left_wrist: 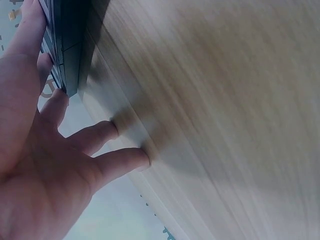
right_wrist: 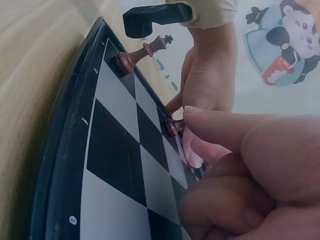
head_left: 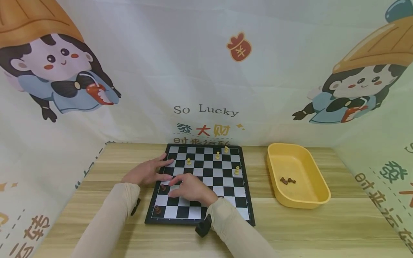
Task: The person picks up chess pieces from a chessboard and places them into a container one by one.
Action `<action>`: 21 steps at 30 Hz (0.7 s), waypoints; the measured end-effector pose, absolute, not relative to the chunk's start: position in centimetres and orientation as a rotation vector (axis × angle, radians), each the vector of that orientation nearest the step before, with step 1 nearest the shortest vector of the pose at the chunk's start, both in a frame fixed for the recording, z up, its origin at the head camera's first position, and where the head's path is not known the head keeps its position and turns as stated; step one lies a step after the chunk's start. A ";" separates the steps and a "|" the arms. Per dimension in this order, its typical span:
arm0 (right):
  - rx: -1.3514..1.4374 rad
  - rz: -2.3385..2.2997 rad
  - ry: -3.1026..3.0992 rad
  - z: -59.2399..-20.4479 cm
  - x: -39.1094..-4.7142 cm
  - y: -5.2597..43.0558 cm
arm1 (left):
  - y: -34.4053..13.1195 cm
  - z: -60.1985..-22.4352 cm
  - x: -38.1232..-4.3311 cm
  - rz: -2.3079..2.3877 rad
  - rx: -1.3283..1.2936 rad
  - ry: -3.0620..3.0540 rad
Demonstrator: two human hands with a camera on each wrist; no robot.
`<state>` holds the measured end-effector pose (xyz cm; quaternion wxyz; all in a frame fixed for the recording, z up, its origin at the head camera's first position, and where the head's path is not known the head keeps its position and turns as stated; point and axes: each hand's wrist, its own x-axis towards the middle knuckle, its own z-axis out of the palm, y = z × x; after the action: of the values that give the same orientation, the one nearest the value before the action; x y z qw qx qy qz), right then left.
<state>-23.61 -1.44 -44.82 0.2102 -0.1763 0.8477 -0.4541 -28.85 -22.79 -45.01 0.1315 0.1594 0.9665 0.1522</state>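
Observation:
The chessboard (head_left: 200,219) lies on the table in front of me. My left hand (head_left: 146,172) rests at its left edge, fingers spread, thumb reaching over the squares. In the left wrist view two fingertips (left_wrist: 142,157) are down by the wood. My right hand (head_left: 191,190) hovers over the left part of the board, thumb and index finger parted, other fingers curled. Just beyond those fingertips stands a small brown chess piece (head_left: 162,187), partly covered by the thumb in the right wrist view. A brown king (right_wrist: 137,55) stands on the near left corner square.
Several pale yellow chess pieces (head_left: 237,170) stand on the board's far and right squares. To the right sits a yellow tray (head_left: 300,204) with a few brown pieces (head_left: 287,181) lying in it. A printed cloth (head_left: 206,82) hangs behind the table (head_left: 280,233).

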 end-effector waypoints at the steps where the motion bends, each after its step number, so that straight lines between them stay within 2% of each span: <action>1: -0.489 -1.258 2.357 -44.9 -23.7 -1.5 | -22.8 -45.0 -28.8 0.444 0.463 2.805; 12: -0.485 -1.251 2.375 -45.5 -24.1 -2.1 | -22.7 -45.0 -28.9 0.444 0.446 2.803; 21: -0.584 -1.187 2.464 -45.7 -24.0 -2.8 | -22.8 -44.9 -28.8 0.441 0.459 2.810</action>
<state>-24.01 -2.84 -45.68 0.1717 -0.2056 0.8679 -0.4183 -28.80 -22.78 -44.90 0.1299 0.1581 0.9670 0.1518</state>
